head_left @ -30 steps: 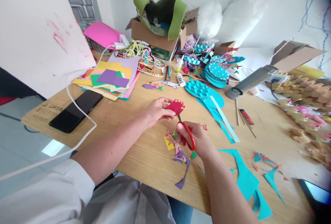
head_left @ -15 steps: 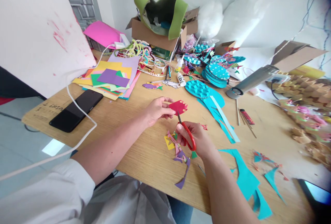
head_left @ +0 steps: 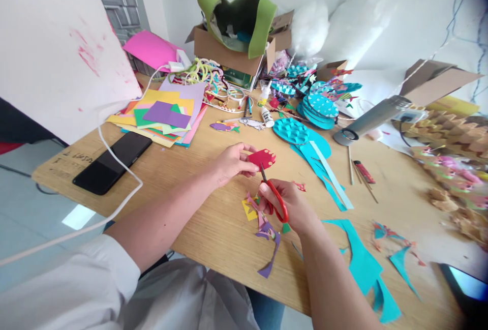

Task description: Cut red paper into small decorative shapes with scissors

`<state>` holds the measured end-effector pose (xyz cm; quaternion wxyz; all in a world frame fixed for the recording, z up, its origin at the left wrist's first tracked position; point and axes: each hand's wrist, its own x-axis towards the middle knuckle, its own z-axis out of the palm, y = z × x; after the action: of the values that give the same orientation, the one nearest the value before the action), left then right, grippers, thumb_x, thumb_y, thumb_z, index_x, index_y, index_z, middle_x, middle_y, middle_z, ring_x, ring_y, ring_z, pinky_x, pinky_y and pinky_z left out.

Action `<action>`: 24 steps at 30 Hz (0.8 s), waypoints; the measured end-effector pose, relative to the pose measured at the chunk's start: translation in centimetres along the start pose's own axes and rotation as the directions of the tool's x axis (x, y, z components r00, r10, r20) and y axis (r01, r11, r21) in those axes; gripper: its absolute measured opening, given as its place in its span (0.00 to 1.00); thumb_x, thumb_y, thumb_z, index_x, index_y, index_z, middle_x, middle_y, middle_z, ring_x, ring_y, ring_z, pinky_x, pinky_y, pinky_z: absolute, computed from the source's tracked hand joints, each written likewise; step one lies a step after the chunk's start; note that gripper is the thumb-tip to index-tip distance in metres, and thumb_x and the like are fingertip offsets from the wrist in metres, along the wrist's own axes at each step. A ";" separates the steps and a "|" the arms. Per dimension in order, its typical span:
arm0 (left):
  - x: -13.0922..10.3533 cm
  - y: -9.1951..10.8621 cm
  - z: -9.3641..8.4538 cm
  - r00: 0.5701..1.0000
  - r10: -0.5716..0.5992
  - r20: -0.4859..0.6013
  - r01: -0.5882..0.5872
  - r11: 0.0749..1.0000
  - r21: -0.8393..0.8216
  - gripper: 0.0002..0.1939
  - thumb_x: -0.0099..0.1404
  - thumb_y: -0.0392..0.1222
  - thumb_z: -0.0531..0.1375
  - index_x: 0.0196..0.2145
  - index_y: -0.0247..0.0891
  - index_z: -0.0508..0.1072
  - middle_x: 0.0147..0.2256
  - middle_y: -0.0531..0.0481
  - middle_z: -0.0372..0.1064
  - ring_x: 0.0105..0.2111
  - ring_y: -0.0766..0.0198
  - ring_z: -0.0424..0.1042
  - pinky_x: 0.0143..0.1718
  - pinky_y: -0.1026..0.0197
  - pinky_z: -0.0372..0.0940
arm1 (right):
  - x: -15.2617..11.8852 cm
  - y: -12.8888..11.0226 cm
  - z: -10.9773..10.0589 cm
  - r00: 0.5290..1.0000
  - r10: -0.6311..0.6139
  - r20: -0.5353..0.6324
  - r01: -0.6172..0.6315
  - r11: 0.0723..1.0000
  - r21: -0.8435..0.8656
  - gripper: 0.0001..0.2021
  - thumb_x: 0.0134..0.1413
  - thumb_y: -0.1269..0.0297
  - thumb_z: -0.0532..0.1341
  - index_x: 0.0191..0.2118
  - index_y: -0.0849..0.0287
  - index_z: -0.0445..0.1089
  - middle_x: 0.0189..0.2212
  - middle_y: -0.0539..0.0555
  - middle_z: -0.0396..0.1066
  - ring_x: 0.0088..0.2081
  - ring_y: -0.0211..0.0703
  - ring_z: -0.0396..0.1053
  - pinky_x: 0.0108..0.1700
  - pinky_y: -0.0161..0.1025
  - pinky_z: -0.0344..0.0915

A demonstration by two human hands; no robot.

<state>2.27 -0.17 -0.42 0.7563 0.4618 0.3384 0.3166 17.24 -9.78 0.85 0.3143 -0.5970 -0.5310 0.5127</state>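
Note:
Between the thumb and fingers of my left hand is a small piece of red paper with a scalloped, notched right edge. My right hand grips red-handled scissors, their blades against the lower edge of the red paper. How far the blades are apart is hard to make out. Below the hands lie purple paper scraps with pink bits, and a yellow scrap. A tiny red scrap rests just right of the scissors.
Coloured paper sheets and a black phone with a white cable across it lie left. Turquoise offcuts spread at right, near a metal flask. Behind stand glue bottles and a cardboard box.
The red paper has shifted and turned very slightly in my left hand. The scissors stay at its lower edge, and the rest looks the same.

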 end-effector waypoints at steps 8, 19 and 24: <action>-0.1 0.1 -0.1 1.000 -0.020 0.007 0.020 1.000 0.010 0.23 0.48 0.25 0.64 0.42 0.34 0.65 0.26 0.50 0.73 0.20 0.70 0.69 0.28 0.65 0.62 | 0.1 0.2 0.0 1.000 0.009 0.007 -0.009 1.000 0.006 0.25 0.46 0.39 0.63 0.20 0.59 0.67 0.16 0.53 0.70 0.17 0.36 0.64 0.20 0.32 0.58; -0.4 0.4 0.2 0.998 -0.054 0.035 0.055 0.998 -0.006 0.23 0.49 0.26 0.64 0.43 0.33 0.65 0.26 0.51 0.72 0.20 0.71 0.68 0.27 0.65 0.62 | 0.0 0.2 0.0 1.000 0.017 -0.022 -0.016 1.000 0.006 0.25 0.45 0.39 0.63 0.20 0.60 0.66 0.15 0.52 0.69 0.16 0.35 0.62 0.19 0.32 0.56; -0.3 0.4 0.1 0.998 -0.044 0.041 0.046 0.998 -0.038 0.23 0.50 0.25 0.63 0.43 0.33 0.64 0.27 0.51 0.72 0.21 0.71 0.69 0.27 0.65 0.61 | 0.1 0.1 0.0 1.000 0.018 -0.016 -0.018 1.000 0.012 0.26 0.44 0.39 0.64 0.19 0.60 0.65 0.14 0.52 0.69 0.16 0.35 0.62 0.18 0.31 0.56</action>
<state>2.15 -0.28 0.01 0.7787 0.4455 0.3273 0.2968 17.24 -9.74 0.69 0.3176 -0.6039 -0.5200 0.5138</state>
